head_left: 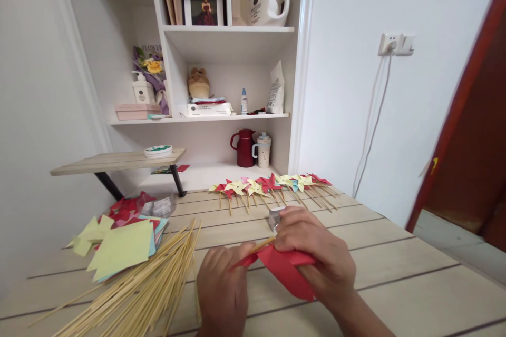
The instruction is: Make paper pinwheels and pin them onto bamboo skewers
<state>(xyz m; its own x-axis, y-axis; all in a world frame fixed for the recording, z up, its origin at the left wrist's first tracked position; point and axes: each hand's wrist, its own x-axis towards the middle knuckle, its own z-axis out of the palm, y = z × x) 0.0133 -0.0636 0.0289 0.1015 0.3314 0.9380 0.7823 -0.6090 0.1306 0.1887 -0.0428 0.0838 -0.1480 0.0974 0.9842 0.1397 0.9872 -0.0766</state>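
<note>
Red paper [281,269], probably light and easily creased, is pinched by left grip [224,283] and right grip [321,254] beside the stick bundle [152,281], best held at edges.

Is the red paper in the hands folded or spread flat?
Not spread flat: the red paper bends between the left hand and right hand, its broad part sloping down. Whether it is creased, I cannot tell.
</note>
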